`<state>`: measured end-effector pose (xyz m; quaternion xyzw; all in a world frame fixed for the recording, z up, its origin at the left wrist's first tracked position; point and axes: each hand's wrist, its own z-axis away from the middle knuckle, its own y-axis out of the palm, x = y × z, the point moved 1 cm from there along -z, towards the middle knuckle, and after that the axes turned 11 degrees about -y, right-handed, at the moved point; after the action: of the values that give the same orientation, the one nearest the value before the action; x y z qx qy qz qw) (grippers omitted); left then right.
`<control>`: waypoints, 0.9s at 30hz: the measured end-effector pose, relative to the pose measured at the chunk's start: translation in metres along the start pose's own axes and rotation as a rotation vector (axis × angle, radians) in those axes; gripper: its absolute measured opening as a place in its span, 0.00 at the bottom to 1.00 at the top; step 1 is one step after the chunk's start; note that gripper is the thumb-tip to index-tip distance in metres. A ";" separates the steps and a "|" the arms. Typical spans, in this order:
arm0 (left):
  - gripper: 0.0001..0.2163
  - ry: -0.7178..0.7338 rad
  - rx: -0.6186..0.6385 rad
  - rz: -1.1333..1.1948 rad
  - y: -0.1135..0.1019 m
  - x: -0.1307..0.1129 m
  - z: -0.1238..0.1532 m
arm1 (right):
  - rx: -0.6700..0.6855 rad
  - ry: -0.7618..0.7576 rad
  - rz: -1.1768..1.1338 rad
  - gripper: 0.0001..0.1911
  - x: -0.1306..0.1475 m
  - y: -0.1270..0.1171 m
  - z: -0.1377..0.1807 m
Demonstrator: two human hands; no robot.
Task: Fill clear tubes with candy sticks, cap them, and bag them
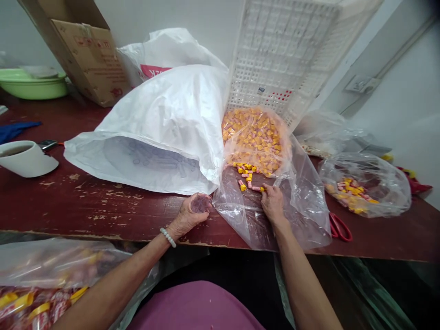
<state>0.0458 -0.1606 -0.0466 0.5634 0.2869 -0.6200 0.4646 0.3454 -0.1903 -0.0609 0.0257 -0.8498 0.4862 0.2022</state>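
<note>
My left hand (188, 215), with a beaded bracelet at the wrist, is closed around a bunch of clear plastic tubes (200, 203), seen end-on near the table's front edge. Just behind it gapes a white sack (165, 114) with more clear tubes (182, 168) inside. My right hand (273, 202) pinches a small pink piece with a yellow cap (257, 188) at the mouth of a clear plastic bag (254, 224). Several loose yellow-capped pieces (242, 185) lie beside its fingertips. Behind them, a large heap of yellow-capped pieces (261, 137) fills the bag.
A white plastic crate (275, 55) stands behind the bag. To the right are red-handled scissors (340, 228) and a smaller bag of pieces (364, 185). On the left sit a white cup (29, 160), a cardboard box (89, 59) and a green basin (34, 87). Filled tubes (39, 311) lie below, lower left.
</note>
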 end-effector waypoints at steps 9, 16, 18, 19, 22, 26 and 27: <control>0.18 0.006 0.046 -0.097 -0.001 0.004 -0.002 | 0.068 -0.010 0.063 0.13 -0.001 0.007 -0.005; 0.19 0.011 0.068 -0.134 -0.002 0.005 -0.002 | -0.008 0.016 -0.032 0.17 0.038 -0.014 -0.006; 0.19 0.026 0.070 -0.170 -0.003 0.004 -0.002 | 0.027 -0.074 -0.158 0.17 0.072 -0.023 0.007; 0.19 0.031 0.068 -0.187 -0.003 0.004 -0.001 | 0.068 -0.173 -0.286 0.15 0.091 -0.027 0.014; 0.18 0.047 0.051 -0.243 -0.004 0.001 0.000 | 0.171 -0.463 -0.510 0.11 0.140 -0.035 0.031; 0.15 0.076 0.036 -0.293 -0.004 -0.002 0.001 | 0.244 -0.635 -0.514 0.18 0.161 -0.036 0.034; 0.14 0.077 0.042 -0.295 -0.004 -0.002 0.001 | 0.237 -0.629 -0.526 0.20 0.160 -0.036 0.033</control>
<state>0.0420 -0.1594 -0.0447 0.5480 0.3710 -0.6654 0.3453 0.1968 -0.2123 0.0124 0.4116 -0.7727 0.4810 0.0461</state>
